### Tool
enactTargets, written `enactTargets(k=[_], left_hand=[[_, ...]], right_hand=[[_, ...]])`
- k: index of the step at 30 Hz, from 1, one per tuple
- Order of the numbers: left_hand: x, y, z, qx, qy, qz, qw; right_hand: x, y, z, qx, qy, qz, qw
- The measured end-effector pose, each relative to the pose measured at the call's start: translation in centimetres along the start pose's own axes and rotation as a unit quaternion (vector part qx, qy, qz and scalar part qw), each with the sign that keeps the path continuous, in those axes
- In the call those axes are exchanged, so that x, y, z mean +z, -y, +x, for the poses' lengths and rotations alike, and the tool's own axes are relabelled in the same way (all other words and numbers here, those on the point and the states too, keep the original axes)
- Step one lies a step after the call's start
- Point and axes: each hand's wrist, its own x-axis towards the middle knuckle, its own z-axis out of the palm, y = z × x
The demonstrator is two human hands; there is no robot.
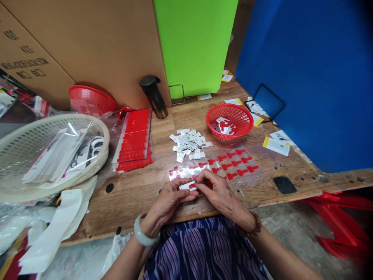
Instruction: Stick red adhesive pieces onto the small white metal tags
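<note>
Close to the table's front edge, my left hand (171, 196) grips a small flat whitish plate (186, 186) between thumb and fingers. My right hand (217, 192) meets it from the other side, its thumb and forefinger pinched at a red sticker (192, 186) on the plate's right end. Just beyond the hands lies a clear sheet of red T-shaped stickers (225, 167). A loose pile of small silver plates (188, 144) rests behind that sheet. To the right of the pile, a red basket (244, 126) contains several plates with red on them.
Stacked red sticker sheets (134, 136) lie left of the pile, near a dark bottle (155, 99). A cream basket (100, 155) with bagged cards occupies the left. Green (195, 46) and blue (305, 85) panels stand behind. Printed cards (276, 146) lie right; a red stool (335, 221) is below.
</note>
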Motion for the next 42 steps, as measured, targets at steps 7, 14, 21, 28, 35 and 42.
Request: enactTargets(k=[7, 14, 21, 28, 35, 42], left_hand=[[-0.3, 0.1, 0.2, 0.008, 0.018, 0.001, 1.0], [-0.4, 0.2, 0.1, 0.003, 0.008, -0.004, 1.0], [-0.3, 0.0, 0.0, -0.001, 0.004, -0.005, 1.0], [-0.4, 0.3, 0.5, 0.005, -0.008, 0.003, 1.0], [-0.3, 0.5, 0.5, 0.032, -0.053, 0.03, 0.998], [-0.2, 0.7, 0.3, 0.072, -0.062, 0.074, 0.993]], right_hand=[[-0.1, 0.1, -0.1, 0.005, 0.0, -0.002, 1.0], [0.0, 0.1, 0.0, 0.02, 0.001, 0.013, 1.0], [0.0, 0.0, -0.1, 0.014, -0.005, 0.009, 1.0], [0.1, -0.2, 0.0, 0.015, -0.003, 0.009, 1.0], [0.8, -0.1, 0.0, 0.038, -0.019, 0.007, 0.999], [1.2, 1.0, -0.7, 0.062, -0.056, 0.004, 0.996]])
